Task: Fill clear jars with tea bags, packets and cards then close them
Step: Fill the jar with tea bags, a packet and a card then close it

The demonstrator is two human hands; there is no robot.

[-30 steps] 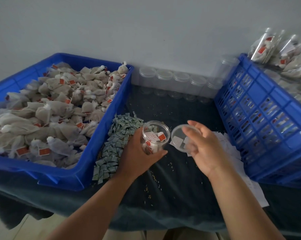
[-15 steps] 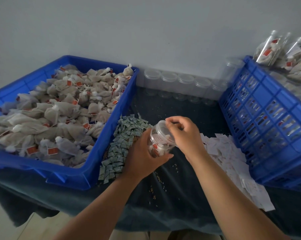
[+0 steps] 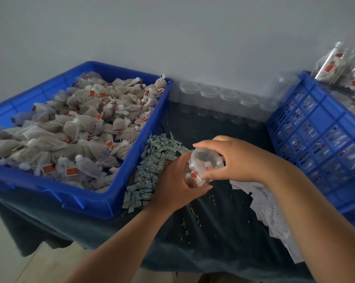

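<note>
A small clear jar [image 3: 195, 176] holding tea bags with red tags is tilted over the dark cloth at the table's middle. My left hand [image 3: 173, 183] grips its body from the left and below. My right hand [image 3: 237, 159] curls round the clear lid [image 3: 206, 161] seated on the jar's mouth. A heap of green-grey packets [image 3: 152, 166] lies just left of the jar. White cards [image 3: 268, 209] are spread to the right, under my right forearm. The blue tray [image 3: 121, 186] on the left is piled with tea bags [image 3: 74, 129].
A row of empty clear jars [image 3: 219, 99] with lids stands along the back wall. A blue slatted crate [image 3: 323, 139] sits at the right, with filled jars [image 3: 340, 64] lying behind it. Loose grains dot the dark cloth [image 3: 213, 231] near the front edge.
My right hand brought the lid from beside the jar onto its mouth and now wraps round it. The left hand tilted the jar to the right.
</note>
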